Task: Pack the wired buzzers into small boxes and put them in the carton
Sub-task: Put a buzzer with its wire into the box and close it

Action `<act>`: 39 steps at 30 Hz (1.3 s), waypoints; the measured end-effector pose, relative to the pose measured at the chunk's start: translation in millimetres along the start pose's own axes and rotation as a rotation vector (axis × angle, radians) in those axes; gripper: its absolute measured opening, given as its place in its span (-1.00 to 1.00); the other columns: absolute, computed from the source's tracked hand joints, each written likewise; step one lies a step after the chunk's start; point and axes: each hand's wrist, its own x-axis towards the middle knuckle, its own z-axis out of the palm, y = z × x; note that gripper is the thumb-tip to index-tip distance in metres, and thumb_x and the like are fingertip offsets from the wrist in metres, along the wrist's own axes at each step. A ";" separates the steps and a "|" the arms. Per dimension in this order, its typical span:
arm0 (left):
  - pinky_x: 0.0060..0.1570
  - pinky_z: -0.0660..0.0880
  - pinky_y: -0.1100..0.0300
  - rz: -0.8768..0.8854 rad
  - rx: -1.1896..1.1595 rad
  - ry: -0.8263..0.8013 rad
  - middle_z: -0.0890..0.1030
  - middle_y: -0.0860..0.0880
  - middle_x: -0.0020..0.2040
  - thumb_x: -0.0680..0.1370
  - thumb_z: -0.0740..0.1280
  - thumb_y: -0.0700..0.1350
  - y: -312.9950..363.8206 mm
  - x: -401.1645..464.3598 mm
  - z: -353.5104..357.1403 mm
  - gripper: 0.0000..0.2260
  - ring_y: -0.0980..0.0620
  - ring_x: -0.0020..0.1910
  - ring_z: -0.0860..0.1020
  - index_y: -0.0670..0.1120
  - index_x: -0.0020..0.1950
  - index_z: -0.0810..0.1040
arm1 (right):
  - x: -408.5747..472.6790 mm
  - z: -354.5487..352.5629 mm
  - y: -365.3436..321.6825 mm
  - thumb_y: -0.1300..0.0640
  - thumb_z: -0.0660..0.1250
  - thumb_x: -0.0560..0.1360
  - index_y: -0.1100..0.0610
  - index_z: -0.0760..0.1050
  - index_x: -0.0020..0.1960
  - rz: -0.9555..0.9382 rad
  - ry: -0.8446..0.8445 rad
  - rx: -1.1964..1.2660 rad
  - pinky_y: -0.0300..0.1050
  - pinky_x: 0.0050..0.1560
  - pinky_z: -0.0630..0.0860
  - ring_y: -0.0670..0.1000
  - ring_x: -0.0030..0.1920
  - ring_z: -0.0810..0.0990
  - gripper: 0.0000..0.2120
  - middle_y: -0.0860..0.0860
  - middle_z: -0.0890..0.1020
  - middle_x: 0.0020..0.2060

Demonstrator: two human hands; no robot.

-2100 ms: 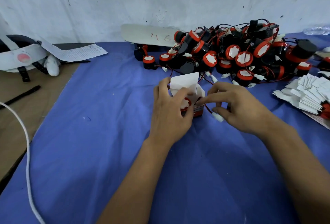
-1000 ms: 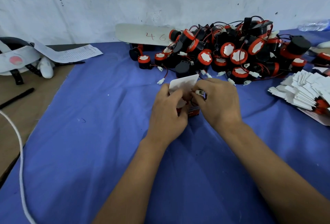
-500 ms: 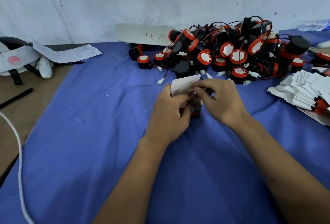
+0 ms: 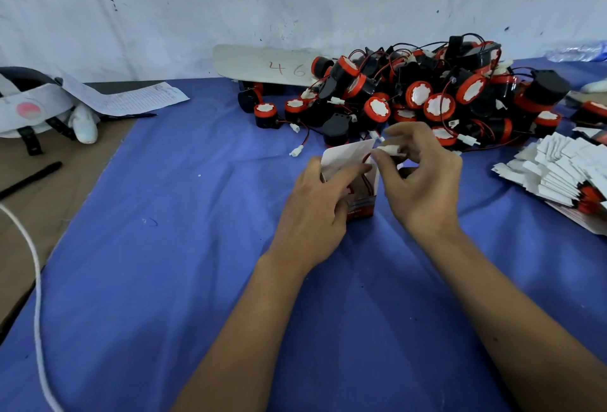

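Note:
A small white box (image 4: 359, 199) with a red band stands on the blue cloth (image 4: 164, 247), its top flap (image 4: 345, 155) raised. My left hand (image 4: 315, 211) grips the box from the left, thumb at its opening. Inside, a buzzer's red wires (image 4: 366, 181) show. My right hand (image 4: 423, 181) pinches the white wire connector (image 4: 389, 149) just above the box's right edge. A heap of black and red wired buzzers (image 4: 427, 99) lies behind the box.
Flat unfolded small boxes (image 4: 558, 171) are stacked at the right. A white board marked 46 (image 4: 266, 65) leans at the wall. At the left lie a printed sheet (image 4: 131, 99), a white headset (image 4: 36, 109), a black pen (image 4: 29, 178) and a white cable (image 4: 36, 296).
My right hand has lifted from the box opening and now holds the white connector above it. The left hand keeps its hold on the box.

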 end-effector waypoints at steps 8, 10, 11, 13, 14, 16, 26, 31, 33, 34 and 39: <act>0.10 0.57 -0.06 -0.058 -0.070 0.008 0.41 -0.03 0.29 0.58 0.30 -0.30 -4.1 1.1 3.8 -0.53 -0.07 0.18 0.50 0.06 0.44 0.47 | -0.3 -8.4 -10.9 0.32 0.42 0.57 0.17 0.60 0.17 0.184 -0.263 0.456 -0.13 -0.23 0.65 0.01 -0.11 0.73 -0.80 0.00 0.74 -0.15; 0.07 0.57 -0.04 -0.052 -0.069 0.037 0.41 -0.02 0.24 0.58 0.32 -0.31 -5.5 0.6 4.3 -0.57 -0.06 0.14 0.49 0.04 0.39 0.51 | -0.4 -10.0 -11.5 0.39 0.33 0.60 0.23 0.57 0.20 0.230 -0.314 0.491 -0.05 -0.22 0.70 0.05 -0.14 0.73 -0.79 0.03 0.74 -0.15; 0.06 0.57 -0.03 -0.052 -0.071 0.051 0.42 -0.02 0.21 0.58 0.34 -0.28 -6.2 0.8 4.2 -0.63 -0.05 0.12 0.49 0.03 0.34 0.52 | -0.1 -11.0 -12.0 0.41 0.30 0.61 0.24 0.56 0.19 0.240 -0.304 0.487 -0.01 -0.22 0.71 0.06 -0.14 0.73 -0.80 0.05 0.73 -0.15; 0.07 0.57 -0.04 -0.067 -0.071 0.060 0.42 -0.01 0.21 0.60 0.37 -0.22 -7.4 1.9 3.9 -0.71 -0.04 0.11 0.49 0.03 0.28 0.52 | -0.3 -12.6 -11.8 0.39 0.30 0.59 0.19 0.55 0.12 0.186 -0.264 0.377 -0.03 -0.23 0.68 0.05 -0.13 0.72 -0.82 0.01 0.73 -0.15; 0.08 0.57 -0.04 -0.077 -0.073 0.061 0.42 -0.01 0.22 0.60 0.38 -0.20 -8.1 2.6 4.1 -0.72 -0.04 0.13 0.50 0.03 0.28 0.53 | -1.4 -12.9 -10.9 0.36 0.33 0.57 0.14 0.55 0.08 0.134 -0.256 0.281 -0.06 -0.27 0.65 0.06 -0.15 0.71 -0.84 -0.04 0.73 -0.14; 0.11 0.57 -0.01 -0.085 -0.094 0.065 0.43 0.00 0.21 0.59 0.38 -0.21 -9.1 3.2 5.0 -0.70 -0.04 0.16 0.50 0.07 0.28 0.56 | -4.6 -13.2 -10.6 0.30 0.37 0.54 0.09 0.54 0.01 0.041 -0.242 0.131 -0.02 -0.32 0.58 0.05 -0.18 0.69 -0.86 -0.13 0.72 -0.13; 0.09 0.52 0.24 -0.035 -0.131 0.059 0.41 0.04 0.19 0.61 0.34 -0.27 -11.7 4.2 6.3 -0.65 0.04 0.16 0.48 0.12 0.26 0.68 | -13.2 -3.0 -14.0 0.32 0.46 0.50 0.16 0.56 -0.05 0.045 -0.228 0.251 -0.14 -0.11 0.63 -0.05 -0.11 0.70 -0.88 -0.11 0.69 -0.18; 0.24 0.51 0.12 -0.072 -0.152 0.053 0.41 0.02 0.26 0.61 0.32 -0.27 -12.5 4.8 4.7 -0.54 -0.02 0.27 0.47 0.12 0.44 0.56 | -11.4 -5.5 -13.4 0.21 0.51 0.50 0.10 0.54 -0.02 0.063 -0.237 0.146 -0.33 -0.22 0.52 -0.09 -0.15 0.66 -0.85 -0.17 0.65 -0.23; 0.25 0.49 0.17 -0.070 -0.165 0.058 0.41 0.02 0.26 0.59 0.33 -0.29 -12.0 4.5 4.5 -0.52 -0.01 0.28 0.47 0.14 0.43 0.56 | -11.6 -5.3 -13.3 0.25 0.48 0.51 0.12 0.56 -0.01 -0.039 -0.269 0.012 -0.32 -0.19 0.51 -0.09 -0.15 0.63 -0.88 -0.16 0.65 -0.20; 0.25 0.48 0.20 -0.073 -0.163 0.064 0.42 0.03 0.26 0.59 0.33 -0.29 -11.6 4.3 4.6 -0.51 0.01 0.28 0.46 0.13 0.43 0.55 | -10.8 -5.2 -13.3 0.25 0.46 0.52 0.13 0.58 -0.03 -0.090 -0.282 -0.077 -0.29 -0.18 0.50 -0.07 -0.17 0.61 -0.92 -0.10 0.64 -0.19; 0.18 0.50 0.15 -0.099 -0.149 0.109 0.45 0.02 0.26 0.58 0.38 -0.21 -12.3 5.5 7.6 -0.58 0.04 0.22 0.47 0.10 0.41 0.52 | -3.3 -11.7 -15.2 -0.12 0.34 0.58 0.13 0.61 -0.24 0.056 -0.356 -0.417 0.02 -0.33 0.53 0.07 -0.35 0.58 -0.63 0.01 0.61 -0.41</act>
